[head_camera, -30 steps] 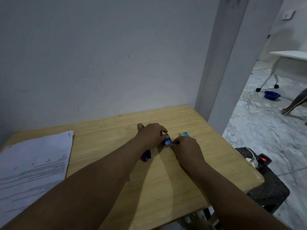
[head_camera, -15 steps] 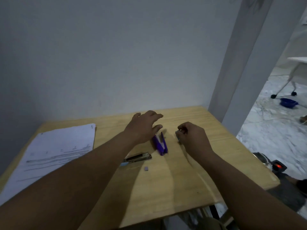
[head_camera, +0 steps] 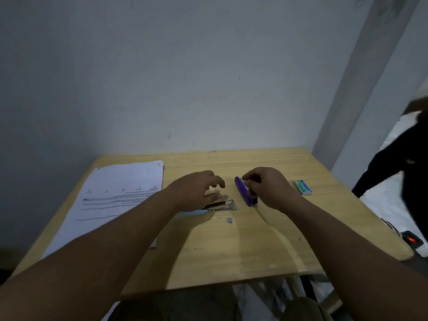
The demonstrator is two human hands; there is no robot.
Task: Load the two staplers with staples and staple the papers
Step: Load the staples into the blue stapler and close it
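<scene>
A purple stapler (head_camera: 242, 190) lies on the wooden table (head_camera: 254, 246), pointing away from me. My right hand (head_camera: 269, 188) is curled against its right side, fingertips pinched at its far end and thumb along its flank. A second stapler (head_camera: 220, 205), metal and dark with a pale blue base, lies left of it. My left hand (head_camera: 196, 189) hovers just over this one with fingers spread, holding nothing. A small grey strip of staples (head_camera: 229, 220) lies loose in front of both. The printed papers (head_camera: 115, 200) rest at the table's left.
A small teal and white staple box (head_camera: 302, 186) sits near the right edge of the table. A person in dark clothes (head_camera: 403, 172) moves past on the right. A device with a red light (head_camera: 411, 239) is on the floor there. The wall stands directly behind.
My right hand has moved left onto the purple stapler. My left hand has drifted left from the purple stapler to above the second one. The view has swung left, and a person has appeared at right.
</scene>
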